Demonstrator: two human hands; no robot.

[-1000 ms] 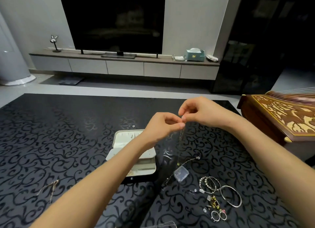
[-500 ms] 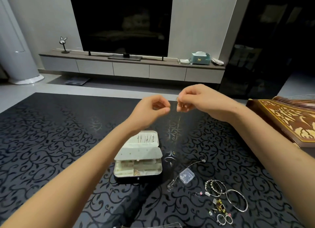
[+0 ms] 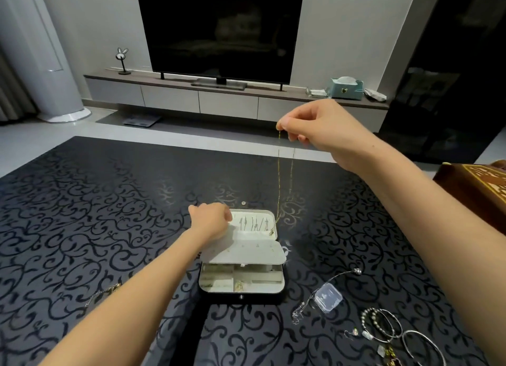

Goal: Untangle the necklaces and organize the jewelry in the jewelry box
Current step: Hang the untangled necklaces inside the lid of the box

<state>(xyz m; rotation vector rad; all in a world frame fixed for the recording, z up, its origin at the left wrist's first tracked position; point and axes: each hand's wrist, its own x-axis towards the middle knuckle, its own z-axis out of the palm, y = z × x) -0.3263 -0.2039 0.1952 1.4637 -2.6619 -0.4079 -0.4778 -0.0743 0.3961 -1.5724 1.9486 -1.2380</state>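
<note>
Near right edge: a silver bangle (image 3: 423, 348) and overlapping beaded bracelets (image 3: 379, 324) lie flat on the table (image 3: 109, 215), with small pieces beside them too small to tell
Clear plastic case (image 3: 328, 300): one, just beside a silver chain necklace (image 3: 332, 279) that runs diagonally from near left to far right
Near left: one more chain (image 3: 102, 294) lies well apart from the rest
Jewelry box (image 3: 242, 297): one, mid-table, open, its lid laid back away from the person, with thin chains hung in a row inside
Left hand (image 3: 212, 219): at the lid's far left corner, fingers curled; cannot tell whether it grips
Right hand (image 3: 315, 127): raised, thumb and fingers pinching the gold necklace (image 3: 279, 179)
Gold necklace: one, long axis vertical, two strands hanging down to the lid's far right corner
Far: a television (image 3: 219, 28); teal tissue box (image 3: 346, 89), its mark too small to read
</note>
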